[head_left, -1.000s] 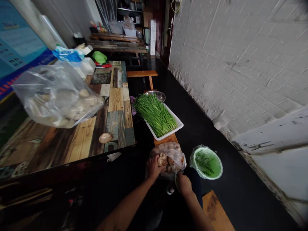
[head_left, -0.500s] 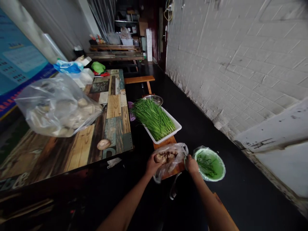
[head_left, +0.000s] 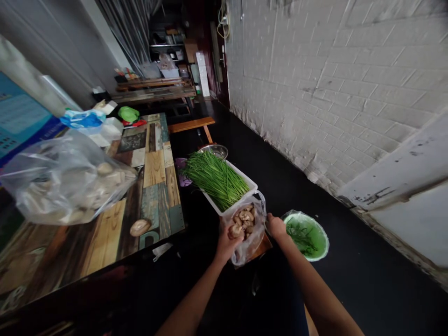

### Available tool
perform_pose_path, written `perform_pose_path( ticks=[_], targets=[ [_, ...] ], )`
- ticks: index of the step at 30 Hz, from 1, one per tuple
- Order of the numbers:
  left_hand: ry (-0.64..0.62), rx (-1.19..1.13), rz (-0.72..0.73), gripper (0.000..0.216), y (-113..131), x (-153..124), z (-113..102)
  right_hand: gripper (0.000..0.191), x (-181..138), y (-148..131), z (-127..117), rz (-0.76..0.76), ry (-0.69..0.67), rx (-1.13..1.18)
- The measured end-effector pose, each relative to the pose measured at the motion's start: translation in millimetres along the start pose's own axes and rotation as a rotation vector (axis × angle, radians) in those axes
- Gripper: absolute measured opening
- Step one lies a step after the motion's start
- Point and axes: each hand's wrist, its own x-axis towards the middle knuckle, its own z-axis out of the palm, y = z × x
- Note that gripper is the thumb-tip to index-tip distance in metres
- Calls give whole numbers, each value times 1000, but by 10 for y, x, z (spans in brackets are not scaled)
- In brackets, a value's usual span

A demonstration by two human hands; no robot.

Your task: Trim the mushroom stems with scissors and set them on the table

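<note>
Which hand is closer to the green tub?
The right hand: it is just left of the green tub in the picture. The left hand is farther off, across the clear bag of mushrooms.

On the patchwork wooden tabletop (head_left: 154, 167), we note a large rounded letter (head_left: 150, 233) near the front corner, just beside the lone mushroom (head_left: 140, 227); we cannot settle whether it is D or O. Toward the lower left of the same surface, we discern a pale, blurred mark (head_left: 13, 297) resembling an ampersand. On the blue poster (head_left: 21, 130) at left, we find print too faint to read.
</note>
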Motion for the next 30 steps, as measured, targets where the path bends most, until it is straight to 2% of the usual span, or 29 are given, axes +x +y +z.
perform_pose_path(
  ticks=[3, 6, 12, 16, 19, 23, 30],
  targets=[
    [-32, 227, 1, 59, -371, -30, -182, 25, -235, 23, 113, -36, -58, -10],
    [-60, 322, 48, 62, -558, -73, -289, 28, -547, 42, 254, -66, -95, 3],
    [14, 296, 121, 66, -587, -28, -266, 48, -1159, -56, 598, -183, -83, 257],
    [85, 284, 127, 62, -607, 17, -261, 46, -1414, -211, 706, -158, -105, 272],
    [103, 303, 173, 61, -614, 26, -263, 42, -1485, -316, 671, -160, -133, 214],
    [41, 377, 275, 63, -591, 11, -244, 36, -1476, -417, 571, -136, -147, 128],
    [41, 448, 315, 65, -569, -42, -229, 34, -1369, -443, 519, -138, -163, -3]
  ],
)
